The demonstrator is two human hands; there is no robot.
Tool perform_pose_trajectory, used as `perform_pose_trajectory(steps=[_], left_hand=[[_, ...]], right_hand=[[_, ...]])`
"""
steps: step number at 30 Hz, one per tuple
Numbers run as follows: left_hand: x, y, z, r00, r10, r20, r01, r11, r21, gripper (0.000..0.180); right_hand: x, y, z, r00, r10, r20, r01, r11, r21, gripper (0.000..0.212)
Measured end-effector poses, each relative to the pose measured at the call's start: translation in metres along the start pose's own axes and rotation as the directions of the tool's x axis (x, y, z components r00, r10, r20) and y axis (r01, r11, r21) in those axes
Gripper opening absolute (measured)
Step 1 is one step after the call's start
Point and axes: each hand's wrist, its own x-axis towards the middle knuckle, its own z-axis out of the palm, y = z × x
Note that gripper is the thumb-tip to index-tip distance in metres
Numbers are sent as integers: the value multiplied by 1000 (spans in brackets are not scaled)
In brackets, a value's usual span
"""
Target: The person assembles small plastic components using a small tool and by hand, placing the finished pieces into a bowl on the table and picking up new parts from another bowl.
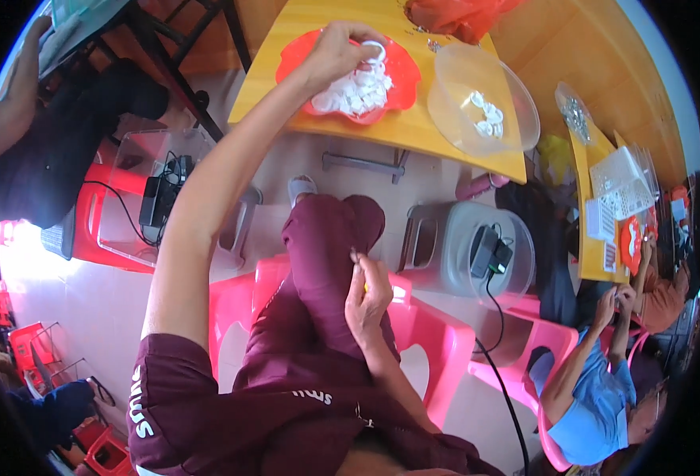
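**Left hand (342, 57) pinching a white ring (375, 52) over the red dish (405, 89)**

Grip: my left thumb and fingertips are pressed together on the ring's edge, as far as this view shows. My right hand (368, 297) is well apart, nearer my body, above my lap. Thumb and forefinger sit close, but I can't tell whether they pinch anything (there's a yellow speck by the palm, too small to identify).

Doing it well, my judgement: take the ring by its rim only, light pressure. It looks thin, so a hard squeeze would probably flex it. Lift straight up to avoid snagging neighbours; the pieces look tangle-prone. Carry the forearm high, since leaning on the dish edge could tip it.

Positions: the ring is at my left fingertips, its hole showing. The white pieces (358, 97) heap just below the grip and toward me, inside the dish. To the right of the grip, just beside the dish on the same yellow table (413, 136), stands a clear tub (451, 91) with a few white loops (489, 119) in it. A red bag (469, 17) lies beyond the grip, off to its right.
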Motion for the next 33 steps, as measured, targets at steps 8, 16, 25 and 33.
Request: perform_pose_trajectory(steps=[8,16,25,33], left_hand=[[-197,8,89,939,-215,270,333,765,-550,25],[-235,2,110,900,-172,402,390,731,-561,11],[-237,3,110,931,-132,339,334,679,-653,12],[-234,2,106,894,-224,387,447,476,-758,17]], right_hand=[[18,27,-42,808,587,-45,-438,650,621,21],[25,30,-53,858,513,-4,-381,641,666,17],[36,12,-65,863,502,63,-397,595,699,16],[42,0,-56,865,502,0,-353,607,712,21]])
